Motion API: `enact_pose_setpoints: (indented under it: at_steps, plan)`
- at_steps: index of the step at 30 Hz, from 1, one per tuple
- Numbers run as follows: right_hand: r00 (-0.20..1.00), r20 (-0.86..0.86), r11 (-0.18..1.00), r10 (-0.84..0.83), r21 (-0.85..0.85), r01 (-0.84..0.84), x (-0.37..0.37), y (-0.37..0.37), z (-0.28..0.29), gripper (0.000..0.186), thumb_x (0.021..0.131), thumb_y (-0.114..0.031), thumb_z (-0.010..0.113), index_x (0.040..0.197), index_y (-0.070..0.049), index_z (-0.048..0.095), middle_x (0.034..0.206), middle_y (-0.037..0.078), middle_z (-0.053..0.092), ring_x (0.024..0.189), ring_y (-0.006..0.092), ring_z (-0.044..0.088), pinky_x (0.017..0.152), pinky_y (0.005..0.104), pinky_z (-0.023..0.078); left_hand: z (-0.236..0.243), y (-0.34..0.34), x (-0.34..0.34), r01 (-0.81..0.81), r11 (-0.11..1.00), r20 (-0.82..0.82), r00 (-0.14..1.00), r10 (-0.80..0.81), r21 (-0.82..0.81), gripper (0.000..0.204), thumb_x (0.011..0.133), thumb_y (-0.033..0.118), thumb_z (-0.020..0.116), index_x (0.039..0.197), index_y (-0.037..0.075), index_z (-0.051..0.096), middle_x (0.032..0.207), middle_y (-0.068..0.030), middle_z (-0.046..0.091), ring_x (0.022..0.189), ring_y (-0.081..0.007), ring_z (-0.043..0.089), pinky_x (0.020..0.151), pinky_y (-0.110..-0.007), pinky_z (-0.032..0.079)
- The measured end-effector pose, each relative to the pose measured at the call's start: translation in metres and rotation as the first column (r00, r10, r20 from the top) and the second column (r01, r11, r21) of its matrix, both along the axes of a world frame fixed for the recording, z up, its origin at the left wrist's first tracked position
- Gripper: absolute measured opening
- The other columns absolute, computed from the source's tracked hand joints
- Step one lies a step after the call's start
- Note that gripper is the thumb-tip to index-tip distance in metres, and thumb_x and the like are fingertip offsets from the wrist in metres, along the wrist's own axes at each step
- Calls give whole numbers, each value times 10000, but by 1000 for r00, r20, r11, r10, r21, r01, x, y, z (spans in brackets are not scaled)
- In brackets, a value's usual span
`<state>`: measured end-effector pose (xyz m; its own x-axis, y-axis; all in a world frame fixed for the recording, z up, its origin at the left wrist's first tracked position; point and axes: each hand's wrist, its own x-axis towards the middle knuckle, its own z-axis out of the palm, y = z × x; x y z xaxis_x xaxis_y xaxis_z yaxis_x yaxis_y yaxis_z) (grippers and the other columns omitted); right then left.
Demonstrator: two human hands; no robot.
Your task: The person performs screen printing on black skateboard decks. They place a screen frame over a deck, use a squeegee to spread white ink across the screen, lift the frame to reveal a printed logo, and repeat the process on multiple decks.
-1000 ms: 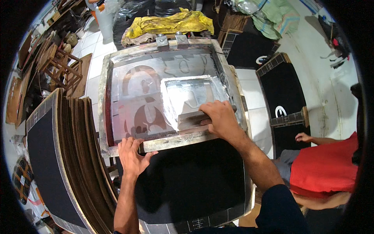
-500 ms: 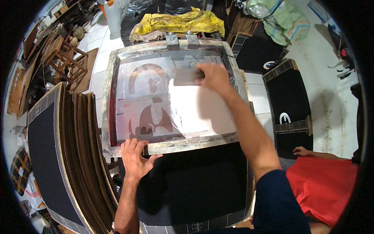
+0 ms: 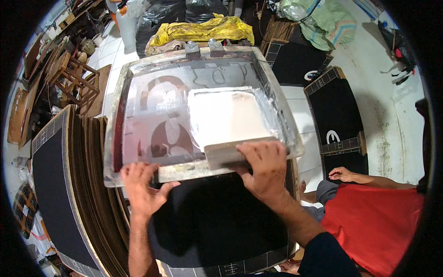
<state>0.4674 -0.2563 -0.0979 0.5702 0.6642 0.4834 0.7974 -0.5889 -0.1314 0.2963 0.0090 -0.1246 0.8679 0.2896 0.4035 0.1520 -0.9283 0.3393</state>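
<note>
A wooden-framed printing screen [image 3: 184,171], hinged at its far side, hangs tilted over a black board [image 3: 221,217]; its near edge looks raised. Dark rounded shapes show in the mesh on the left, and white ink [image 3: 226,115] covers the right part. My left hand [image 3: 143,189] grips the near rail close to its left corner, fingers on top and thumb at the front. In my right hand [image 3: 265,171] is a flat squeegee [image 3: 226,152], held over the near rail below the ink. Some fingers of that hand are hidden behind the blade.
A stack of boards [image 3: 92,175] leans at my left. Black printed boards [image 3: 334,111] stand at the right. Another person in a red garment [image 3: 374,226] is close on my right. Yellow cloth [image 3: 203,32] lies beyond the hinges, and a wooden stool [image 3: 74,76] stands far left.
My right hand has drawn the squeegee from the far part of the mesh to the near rail. White ink spans the right part. The screen's near edge has risen toward me.
</note>
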Motion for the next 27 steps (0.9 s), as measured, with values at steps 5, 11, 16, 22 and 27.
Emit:
enact_pose_setpoints:
  at_steps: [5,11,16,22,27]
  plan:
    - [926,376,984,15,161,-81,47,25,76,642,769,-769,767,919,-149,693,878,63,656,839,257,633,779,456,397,96,21,11,-16,982,101,995,-3,189,778,689,685,861,1136,54,771,1026,-112,713,1088,-291,656,1155,-563,345]
    - [930,360,994,-82,101,48,109,78,215,800,763,-876,704,996,-113,774,851,87,740,776,279,723,764,447,563,184,27,31,-279,924,539,836,100,261,872,787,395,920,1529,105,565,1404,-168,626,1313,-345,575,1179,-517,375]
    - [987,100,991,-125,59,119,118,91,287,921,718,-921,659,1136,-115,814,1079,198,793,1022,371,763,923,476,587,130,38,-95,-352,931,328,895,303,100,633,1001,216,705,1569,45,486,1568,-228,503,1488,-386,441,1245,-492,324]
    - [936,283,978,-209,80,194,147,109,285,1001,715,-978,591,1282,-175,776,1134,205,784,1095,378,750,960,491,585,20,56,-382,-682,732,-39,731,681,-10,470,1128,236,494,1539,9,508,1572,-271,497,1476,-460,441,1228,-515,352]
    - [968,129,974,-214,-48,221,148,93,299,1051,784,-927,586,1372,-65,707,1335,217,715,1270,369,670,1087,471,505,-35,-23,-546,-819,572,-399,510,762,46,517,1049,291,650,1543,156,581,1669,-275,372,1545,-479,338,1243,-563,303]
